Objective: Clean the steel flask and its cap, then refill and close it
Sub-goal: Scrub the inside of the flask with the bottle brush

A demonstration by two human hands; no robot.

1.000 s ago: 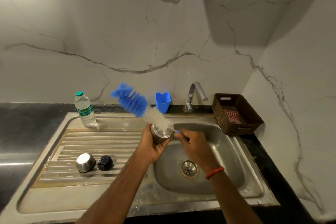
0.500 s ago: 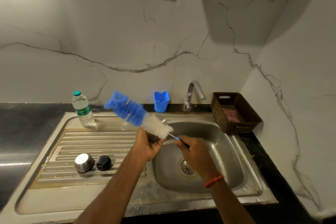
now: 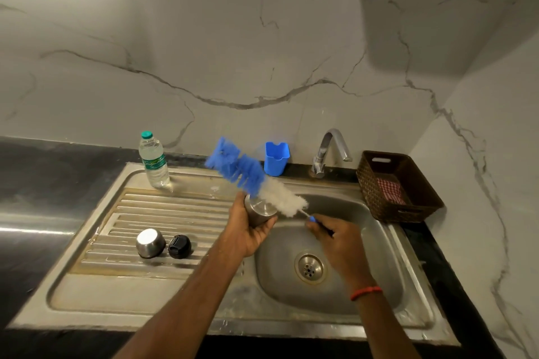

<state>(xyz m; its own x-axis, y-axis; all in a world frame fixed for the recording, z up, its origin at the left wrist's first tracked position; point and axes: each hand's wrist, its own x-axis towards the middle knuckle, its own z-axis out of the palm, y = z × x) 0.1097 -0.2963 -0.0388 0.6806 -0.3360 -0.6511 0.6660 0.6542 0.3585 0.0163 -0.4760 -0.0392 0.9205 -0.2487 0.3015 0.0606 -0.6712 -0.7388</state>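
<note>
My left hand (image 3: 248,230) grips the steel flask (image 3: 258,211) over the left edge of the sink bowl (image 3: 379,285). My right hand (image 3: 338,242) holds the handle of a long bottle brush (image 3: 262,183), blue at its tip and white nearer the handle. The white bristles lie across the flask's upper end and the blue part sticks out past it to the upper left. A steel cup-shaped cap (image 3: 150,243) and a black inner stopper (image 3: 179,246) sit side by side on the ribbed drainboard (image 3: 122,213).
A clear plastic water bottle (image 3: 153,161) with a green cap stands at the back of the drainboard. A blue holder (image 3: 276,158) and the tap (image 3: 329,151) are behind the bowl. A brown basket (image 3: 399,186) with a checked cloth sits at the right.
The brush has slid back and forth across the flask's upper end, its blue tip dipping and rising again. The flask's steel end shows again beside my left hand.
</note>
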